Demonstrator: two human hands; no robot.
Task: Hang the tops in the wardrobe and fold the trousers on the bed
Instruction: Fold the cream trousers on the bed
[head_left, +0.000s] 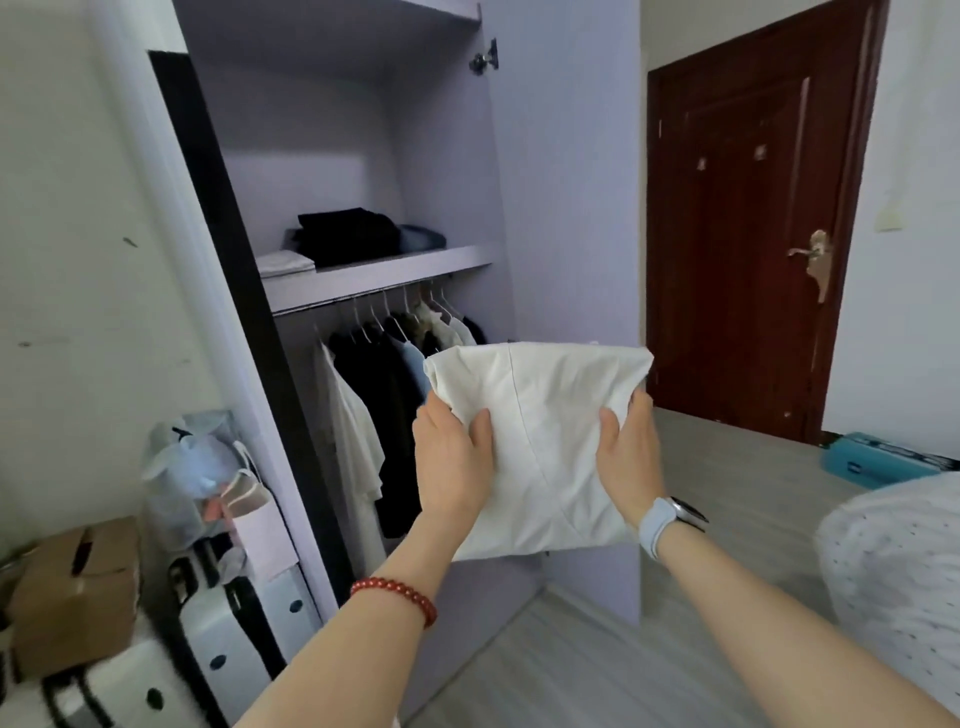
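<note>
A folded white garment (540, 415) is held up in front of the open lilac wardrobe (566, 182). My left hand (452, 462) grips its left edge, thumb on top. My right hand (631, 457) grips its right edge. Both hold it at about the height of the hanging rail. Several dark and light tops on hangers (389, 353) hang from the rail under the shelf (379, 273). On that shelf lie folded black clothes (345, 236), a folded white piece (285, 261) and a bluish piece (423, 238).
The wardrobe's door panel stands open to the right. A dark red room door (748, 218) is beyond it. Left of the wardrobe stand suitcases (234, 629), a cardboard box (72, 597) and bags (197, 467). The dotted bed cover (893, 561) is at right, a blue case (872, 457) on the floor.
</note>
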